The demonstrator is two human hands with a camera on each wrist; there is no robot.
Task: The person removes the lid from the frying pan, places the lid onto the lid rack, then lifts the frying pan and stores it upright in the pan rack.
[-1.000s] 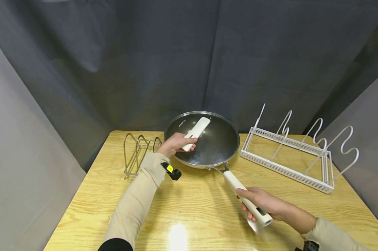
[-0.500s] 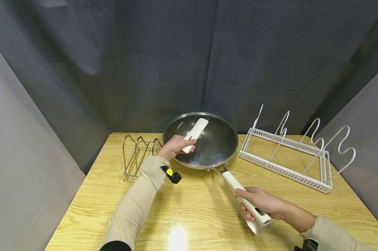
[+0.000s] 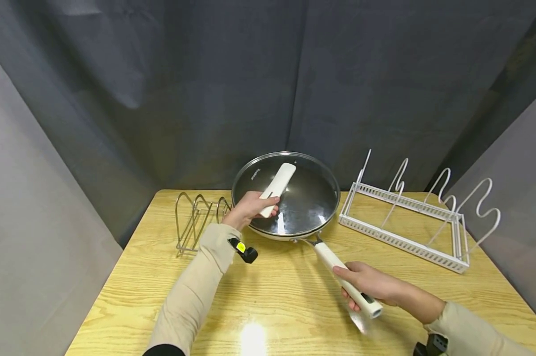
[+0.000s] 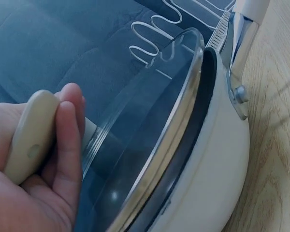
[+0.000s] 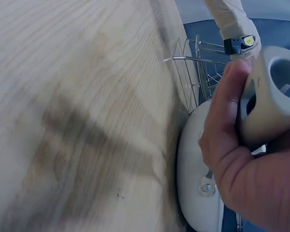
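1. Dark curtain (image 3: 205,89) backs the table (image 3: 294,306); the pan (image 4: 220,159) sits towards twelve o'clock.
2. My left hand (image 3: 250,205) grips the lid handle (image 3: 281,182), long axis seven to one o'clock, lid (image 3: 314,195) over the pan.
3. My right hand (image 3: 366,284) wraps the pan handle (image 3: 331,259), which points between four and five o'clock.

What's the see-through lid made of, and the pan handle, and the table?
The lid looks like clear, shiny glass: it's see-through and has bright glints, though plastic is possible. The pan handle looks like smooth plastic, with even cream colour and a hollow, moulded-looking end. The table looks like glossy wood, from its wavy grain and bright reflection, or maybe a wood print.
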